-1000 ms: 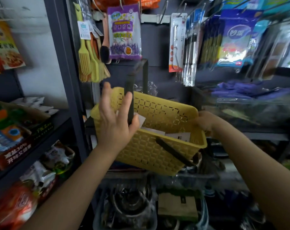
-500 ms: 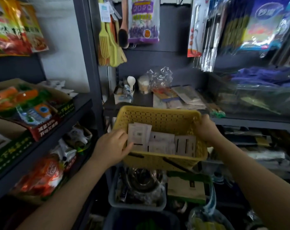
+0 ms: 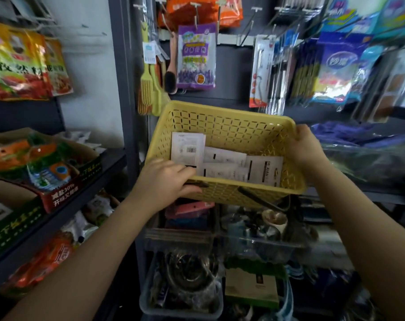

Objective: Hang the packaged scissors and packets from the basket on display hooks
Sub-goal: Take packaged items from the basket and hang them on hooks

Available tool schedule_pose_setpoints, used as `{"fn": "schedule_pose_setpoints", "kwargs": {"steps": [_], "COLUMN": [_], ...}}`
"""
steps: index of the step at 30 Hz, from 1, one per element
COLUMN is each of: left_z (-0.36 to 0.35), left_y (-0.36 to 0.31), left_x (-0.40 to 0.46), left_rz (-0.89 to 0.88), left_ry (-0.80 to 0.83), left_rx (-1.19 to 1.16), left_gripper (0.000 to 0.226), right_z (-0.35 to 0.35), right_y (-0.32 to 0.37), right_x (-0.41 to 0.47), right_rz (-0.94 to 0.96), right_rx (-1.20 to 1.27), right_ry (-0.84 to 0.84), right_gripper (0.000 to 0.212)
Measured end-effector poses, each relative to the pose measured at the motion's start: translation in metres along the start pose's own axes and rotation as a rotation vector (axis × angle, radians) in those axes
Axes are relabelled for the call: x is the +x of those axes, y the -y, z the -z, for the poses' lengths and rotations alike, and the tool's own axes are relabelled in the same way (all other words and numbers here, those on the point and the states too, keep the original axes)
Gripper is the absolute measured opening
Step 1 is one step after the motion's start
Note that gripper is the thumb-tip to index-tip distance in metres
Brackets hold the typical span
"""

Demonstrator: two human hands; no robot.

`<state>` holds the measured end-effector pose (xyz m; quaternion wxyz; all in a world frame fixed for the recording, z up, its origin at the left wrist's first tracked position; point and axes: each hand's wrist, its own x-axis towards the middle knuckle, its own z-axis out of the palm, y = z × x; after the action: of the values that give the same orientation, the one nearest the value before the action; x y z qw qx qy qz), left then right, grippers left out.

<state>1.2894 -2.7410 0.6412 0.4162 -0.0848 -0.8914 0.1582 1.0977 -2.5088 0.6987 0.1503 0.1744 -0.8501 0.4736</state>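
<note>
A yellow perforated basket (image 3: 224, 122) is held up in front of the shelving, tilted toward me. Inside lie several white packets (image 3: 224, 164), one standing taller at the left (image 3: 187, 147). My left hand (image 3: 166, 181) grips the basket's near left rim, fingers curled over the edge next to the packets. My right hand (image 3: 305, 147) holds the right rim. Display hooks (image 3: 250, 24) jut from the dark back panel above, some bare, others carrying a purple packet (image 3: 195, 56) and carded goods (image 3: 259, 70).
Yellow brushes (image 3: 148, 89) hang left of the basket. Blue packets (image 3: 335, 66) hang at the right. A dark shelf upright (image 3: 122, 77) stands left of the panel. Snack boxes (image 3: 41, 167) fill the left shelf; clear bins (image 3: 183, 283) of goods sit below the basket.
The basket has come up and nearer to the hooks, and my view has tilted upward. My left hand moved from the handle to the near left rim.
</note>
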Motion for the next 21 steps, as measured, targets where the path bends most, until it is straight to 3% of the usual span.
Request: {"fn": "schedule_pose_setpoints", "kwargs": {"steps": [6,12,14,16,18,21], "left_z": [-0.032,-0.092,-0.101,-0.106,-0.109,-0.115], "left_y": [0.001,0.016,0.027,0.035,0.037,0.031], "left_x": [0.037,0.071,0.088,0.099,0.105,0.111], "left_rz": [0.209,0.354,0.379,0.333,0.231,0.083], "left_ry": [-0.118,-0.041,-0.049,-0.04,-0.029,-0.048], "left_rx": [0.089,0.067,0.04,0.019,0.021,0.076], "left_gripper": [0.033,0.032,0.035,0.042,0.048,0.041], "right_z": [0.005,-0.024,-0.03,-0.033,-0.037,-0.053], "right_y": [0.014,-0.004,-0.003,0.014,0.041,0.074], "right_x": [0.053,0.113,0.136,0.152,0.16,0.155], "right_rz": [0.006,-0.05,0.073,0.376,0.625,0.664], "right_rx": [0.129,0.072,-0.096,-0.388,-0.501,-0.52], "right_ry": [-0.014,0.192,0.147,0.12,0.272,0.773], "right_gripper": [0.036,0.042,0.04,0.036,0.025,0.021]}}
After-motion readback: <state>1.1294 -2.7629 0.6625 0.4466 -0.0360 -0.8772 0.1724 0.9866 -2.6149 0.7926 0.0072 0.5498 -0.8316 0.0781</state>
